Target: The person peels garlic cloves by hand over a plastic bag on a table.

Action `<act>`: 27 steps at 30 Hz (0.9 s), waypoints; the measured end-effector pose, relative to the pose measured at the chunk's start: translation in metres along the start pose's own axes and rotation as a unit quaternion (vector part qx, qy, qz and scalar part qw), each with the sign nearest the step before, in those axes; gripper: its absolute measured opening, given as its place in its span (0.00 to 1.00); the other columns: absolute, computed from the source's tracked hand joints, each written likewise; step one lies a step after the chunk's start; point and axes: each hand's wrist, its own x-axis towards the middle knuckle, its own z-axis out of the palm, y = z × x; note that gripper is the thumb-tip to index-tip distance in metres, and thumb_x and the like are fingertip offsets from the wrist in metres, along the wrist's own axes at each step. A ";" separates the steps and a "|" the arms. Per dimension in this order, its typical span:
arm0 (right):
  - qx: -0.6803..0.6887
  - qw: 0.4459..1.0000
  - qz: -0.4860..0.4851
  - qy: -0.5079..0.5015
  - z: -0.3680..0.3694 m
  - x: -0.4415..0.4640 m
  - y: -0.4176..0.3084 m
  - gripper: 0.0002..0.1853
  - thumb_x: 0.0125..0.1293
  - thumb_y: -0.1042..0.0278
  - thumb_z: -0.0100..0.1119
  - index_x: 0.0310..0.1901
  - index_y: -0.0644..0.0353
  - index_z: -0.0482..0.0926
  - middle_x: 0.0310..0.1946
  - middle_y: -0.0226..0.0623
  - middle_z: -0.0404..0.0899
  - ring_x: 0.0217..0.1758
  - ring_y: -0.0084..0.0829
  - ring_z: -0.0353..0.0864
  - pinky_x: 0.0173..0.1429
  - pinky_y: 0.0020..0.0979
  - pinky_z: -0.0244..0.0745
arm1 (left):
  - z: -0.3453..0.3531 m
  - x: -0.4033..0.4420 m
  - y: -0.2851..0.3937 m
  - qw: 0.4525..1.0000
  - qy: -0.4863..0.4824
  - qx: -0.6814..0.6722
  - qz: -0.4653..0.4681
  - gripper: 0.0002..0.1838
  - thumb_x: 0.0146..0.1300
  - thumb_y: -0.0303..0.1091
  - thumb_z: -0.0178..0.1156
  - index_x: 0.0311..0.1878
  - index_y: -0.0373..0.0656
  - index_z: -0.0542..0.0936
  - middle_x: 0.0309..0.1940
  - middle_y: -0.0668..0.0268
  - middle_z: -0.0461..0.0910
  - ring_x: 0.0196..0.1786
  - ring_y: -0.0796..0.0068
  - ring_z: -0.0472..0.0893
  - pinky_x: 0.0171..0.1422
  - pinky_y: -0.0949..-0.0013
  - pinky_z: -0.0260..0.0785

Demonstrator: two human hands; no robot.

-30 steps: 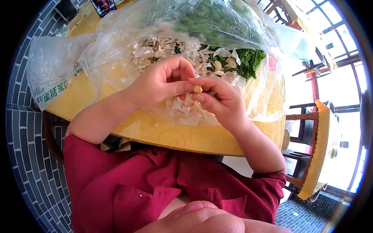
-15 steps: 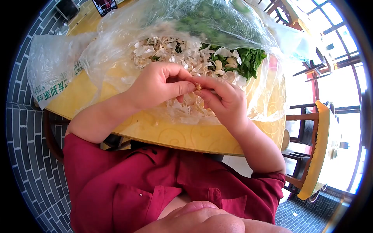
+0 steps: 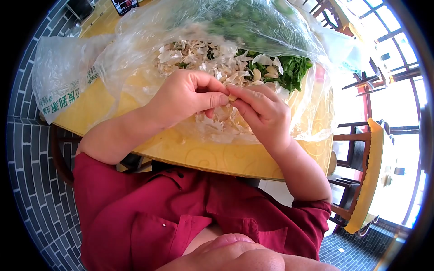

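A small garlic clove [image 3: 232, 97] is pinched between the fingertips of my left hand [image 3: 192, 95] and my right hand [image 3: 264, 110], which meet above the table. Both hands are closed on it, thumbs and forefingers touching it. Beneath and beyond them spreads a heap of papery garlic skins [image 3: 199, 56] on clear plastic. Several peeled garlic cloves [image 3: 271, 72] lie at the heap's right, against dark green leaves [image 3: 296, 72]. My fingers partly hide the clove.
Clear plastic bags [image 3: 135, 49] cover the back of the yellow table [image 3: 181, 156], with greens inside. A bag with green print [image 3: 54, 90] hangs over the left edge. A phone [image 3: 124, 5] stands at the far left. Another table [image 3: 366, 180] is on the right.
The clove between my fingertips has turned slightly and shows a paler, smoother side. Both hands stay almost in place, with small finger movements.
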 end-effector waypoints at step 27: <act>-0.136 0.983 -0.109 -0.052 -0.003 -0.001 -0.004 0.18 0.50 0.77 0.60 0.46 0.61 0.79 0.31 0.33 0.74 0.29 0.33 0.76 0.31 0.29 0.73 | 0.000 0.003 -0.011 0.999 -0.025 -0.035 0.023 0.04 0.58 0.25 0.59 0.36 0.35 0.78 0.27 0.67 0.79 0.25 0.84 0.73 0.29 0.80 0.66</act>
